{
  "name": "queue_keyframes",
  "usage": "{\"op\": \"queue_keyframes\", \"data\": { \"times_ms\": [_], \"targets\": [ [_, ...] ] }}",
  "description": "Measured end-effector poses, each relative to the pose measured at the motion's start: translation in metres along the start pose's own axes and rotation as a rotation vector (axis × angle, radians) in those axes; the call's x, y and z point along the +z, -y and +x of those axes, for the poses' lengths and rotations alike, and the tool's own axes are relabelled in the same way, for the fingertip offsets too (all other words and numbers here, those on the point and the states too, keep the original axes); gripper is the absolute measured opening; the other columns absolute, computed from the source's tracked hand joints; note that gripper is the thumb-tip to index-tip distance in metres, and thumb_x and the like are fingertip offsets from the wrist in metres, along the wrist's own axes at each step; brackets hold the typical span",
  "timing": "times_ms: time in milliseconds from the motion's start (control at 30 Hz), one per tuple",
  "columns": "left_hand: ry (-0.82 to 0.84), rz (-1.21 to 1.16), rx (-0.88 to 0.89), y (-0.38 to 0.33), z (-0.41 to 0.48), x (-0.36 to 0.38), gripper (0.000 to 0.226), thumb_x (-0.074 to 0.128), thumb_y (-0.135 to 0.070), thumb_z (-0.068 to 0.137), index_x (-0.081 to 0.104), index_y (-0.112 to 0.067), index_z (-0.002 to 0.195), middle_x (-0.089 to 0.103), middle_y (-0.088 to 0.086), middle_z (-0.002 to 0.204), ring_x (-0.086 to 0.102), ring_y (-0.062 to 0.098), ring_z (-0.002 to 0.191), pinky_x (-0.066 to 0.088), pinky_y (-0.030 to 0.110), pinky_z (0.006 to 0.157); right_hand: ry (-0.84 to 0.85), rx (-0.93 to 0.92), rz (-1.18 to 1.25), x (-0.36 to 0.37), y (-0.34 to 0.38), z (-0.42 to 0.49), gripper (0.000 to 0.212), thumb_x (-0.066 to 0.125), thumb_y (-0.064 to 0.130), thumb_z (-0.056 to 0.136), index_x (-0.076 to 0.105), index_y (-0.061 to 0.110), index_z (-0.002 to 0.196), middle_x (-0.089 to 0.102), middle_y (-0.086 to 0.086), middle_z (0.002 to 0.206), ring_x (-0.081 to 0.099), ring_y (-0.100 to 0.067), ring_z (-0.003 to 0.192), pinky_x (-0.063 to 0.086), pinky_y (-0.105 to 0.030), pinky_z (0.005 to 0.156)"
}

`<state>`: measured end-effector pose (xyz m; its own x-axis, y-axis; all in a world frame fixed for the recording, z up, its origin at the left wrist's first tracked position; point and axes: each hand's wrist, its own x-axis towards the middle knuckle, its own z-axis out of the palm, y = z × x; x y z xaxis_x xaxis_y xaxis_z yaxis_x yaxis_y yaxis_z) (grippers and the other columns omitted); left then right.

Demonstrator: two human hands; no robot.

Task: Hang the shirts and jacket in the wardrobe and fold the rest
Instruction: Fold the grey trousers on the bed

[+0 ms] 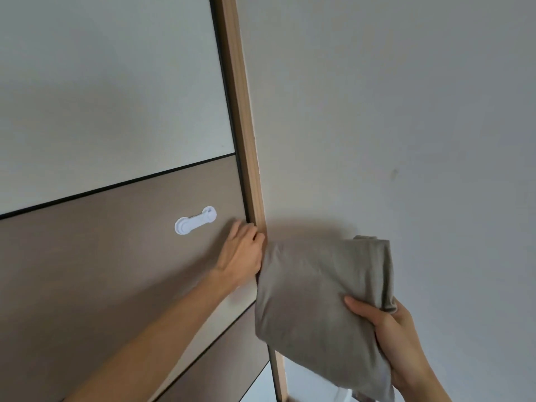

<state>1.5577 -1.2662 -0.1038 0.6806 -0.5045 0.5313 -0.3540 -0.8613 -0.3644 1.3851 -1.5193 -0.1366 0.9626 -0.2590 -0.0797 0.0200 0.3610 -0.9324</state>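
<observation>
The view looks up along a wardrobe door (116,271) made of panels: a pale white panel (101,97) above and a brown panel (87,256) below, split by a thin dark line. A white plastic latch (195,220) is stuck on the brown panel, near its right edge. A light wooden frame (240,111) runs up the right side of the door, and a plain pale wall (406,111) fills everything to the right of it.

The left hand (243,253) lies on the brown panel just right of the latch, with the bare forearm reaching up from the lower left. Its fingers (246,230) are nearly straight and close together. They press against the panel, and their tips reach the dark seam where the door meets the wooden frame. They hold nothing.

The right hand (388,329) holds a folded grey-beige cloth (313,291) up in the air in front of the wall, just right of the frame. The thumb (359,307) lies across the front of the cloth and the other fingers curl round its right edge, so the bundle is pinched between them. The cloth's upper left corner sits right beside the left hand, and its lower end hangs down past the right wrist. What kind of garment it is cannot be told.
</observation>
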Motion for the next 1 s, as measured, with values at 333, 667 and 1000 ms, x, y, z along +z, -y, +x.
{"op": "queue_keyframes", "data": {
  "times_ms": [333, 667, 1000],
  "targets": [
    [0.546, 0.663, 0.115, 0.001, 0.055, 0.014, 0.037, 0.047, -0.028, 0.099, 0.062, -0.018, 0.132, 0.053, 0.011, 0.139, 0.034, 0.034, 0.135, 0.003, 0.057, 0.122, 0.014, -0.016, -0.085, 0.01, -0.01, 0.047, 0.024, 0.082, 0.002, 0.071, 0.073, 0.004, 0.093, 0.077, -0.009, 0.085, 0.072, -0.028, 0.087, 0.053, -0.036, 0.071],
    [0.75, 0.781, 0.023, 0.026, 0.055, -0.002, 0.052, 0.049, -0.042, 0.1, 0.05, -0.011, 0.142, 0.047, 0.015, 0.148, 0.036, 0.037, 0.141, 0.017, 0.055, 0.12, 0.045, -0.007, -0.118, 0.025, -0.007, 0.062, 0.027, 0.083, 0.004, 0.07, 0.073, 0.005, 0.095, 0.077, -0.006, 0.083, 0.072, -0.027, 0.086, 0.053, -0.035, 0.071],
    [0.958, 0.875, 0.101, 0.039, 0.001, 0.007, 0.066, 0.04, -0.05, 0.101, 0.027, -0.015, 0.155, 0.024, 0.015, 0.162, 0.016, 0.039, 0.149, 0.007, 0.061, 0.119, 0.073, -0.013, -0.127, 0.056, -0.01, 0.061, 0.027, 0.084, 0.003, 0.07, 0.071, 0.007, 0.093, 0.073, -0.004, 0.089, 0.065, -0.017, 0.084, 0.047, -0.03, 0.065]
  ]
}}
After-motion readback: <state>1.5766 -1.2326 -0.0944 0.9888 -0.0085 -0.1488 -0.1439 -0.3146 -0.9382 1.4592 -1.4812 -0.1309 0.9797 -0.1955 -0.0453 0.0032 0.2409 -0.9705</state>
